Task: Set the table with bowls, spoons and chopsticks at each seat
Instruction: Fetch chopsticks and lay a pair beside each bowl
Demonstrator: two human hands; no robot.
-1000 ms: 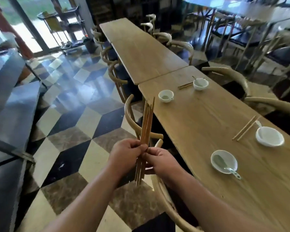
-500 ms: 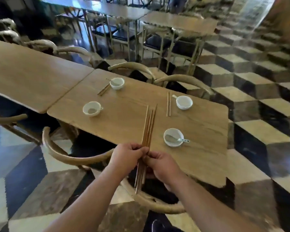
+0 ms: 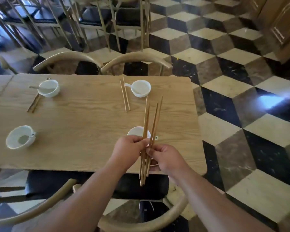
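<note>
**Both hands grip a bundle of chopsticks over the near right seat**

A floor (image 3: 241,101) of black, cream and grey cube-pattern tiles fills the right side and far edge of the scene. On it stands a light wooden table (image 3: 84,118), its long side running left to right. Two curved-back chairs (image 3: 136,59) sit along its far side, and two more curved chair backs (image 3: 40,210) show at the near edge, below the forearms.

Four white bowls are on the table. The far right bowl (image 3: 141,88) holds a white spoon, with a pair of chopsticks (image 3: 124,95) lying just beside it on the left. The far left bowl (image 3: 49,88) also holds a spoon, with a darker pair of chopsticks (image 3: 34,103) beside its near left edge. The near left bowl (image 3: 20,137) has a spoon resting in it. The near right bowl (image 3: 136,131) is partly hidden behind the hands.

The left hand (image 3: 128,150) and the right hand (image 3: 166,159) are both closed around a bundle of wooden chopsticks (image 3: 151,121), held nearly upright above the near right bowl, their tips fanning apart toward the far side.
</note>
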